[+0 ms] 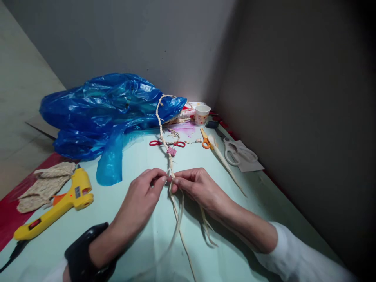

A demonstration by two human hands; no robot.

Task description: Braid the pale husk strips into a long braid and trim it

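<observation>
In the head view, our two hands meet just below the middle of the frame, over the pale green table (141,243). The braid (161,129) runs from our fingertips up to the blue bag (111,109) in the upper left, passing a pink clip (171,151) and the red scissors (155,143). Our right hand (202,190) pinches the braid's lower end between thumb and forefinger. Our left hand (147,188) has thumb and forefinger drawn together at the same spot, apparently on a thin strand, though the contact is too small to be sure.

Loose strands (178,223) hang from the pinch toward the bottom of the frame, two of them crossing. If the right pinch slackens, the last turns could open, since nothing else that we can see holds that end. The crossing strands could tangle, and a hard pull on such thin strips might split one. We cannot tell whether the clip grips the braid; if it doesn't, a tug could drag the far length out of line or catch it on the scissors.

The yellow glue gun (70,197) lies at the left, well apart from the braid; should it be hot, a careless left-hand reach there could burn us.
</observation>
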